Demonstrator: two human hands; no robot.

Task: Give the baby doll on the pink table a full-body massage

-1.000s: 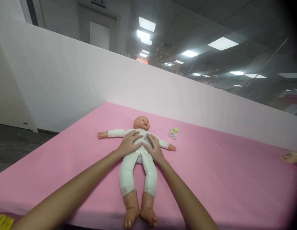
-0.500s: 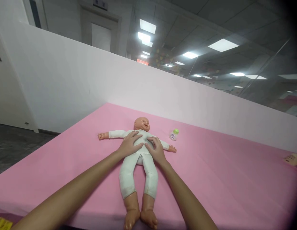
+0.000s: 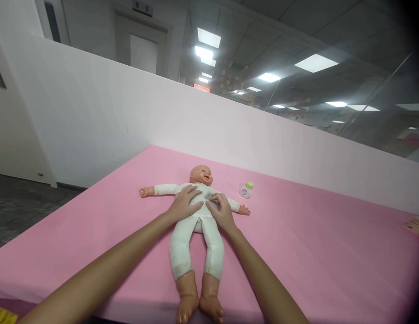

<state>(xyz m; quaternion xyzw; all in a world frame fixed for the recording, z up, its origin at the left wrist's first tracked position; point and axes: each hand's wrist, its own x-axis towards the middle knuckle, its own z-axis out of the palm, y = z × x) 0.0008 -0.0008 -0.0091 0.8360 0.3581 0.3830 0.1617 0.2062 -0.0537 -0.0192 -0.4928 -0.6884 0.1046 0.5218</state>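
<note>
A baby doll [image 3: 195,234] in a white suit lies on its back on the pink mat [image 3: 297,252], arms spread, feet toward me. My left hand [image 3: 185,203] rests flat on the doll's belly, fingers apart. My right hand [image 3: 222,209] lies beside it on the doll's right side, fingertips curled onto the chest. Neither hand holds anything.
A small bottle with a green cap [image 3: 245,190] lies on the mat right of the doll's head. A white partition wall [image 3: 128,117] backs the mat. A tan object [image 3: 415,223] sits at the far right edge, a yellow item [image 3: 2,316] at bottom left.
My right hand's fingers have curled slightly on the doll's chest. The view has shifted a little; both hands stay on the doll's torso.
</note>
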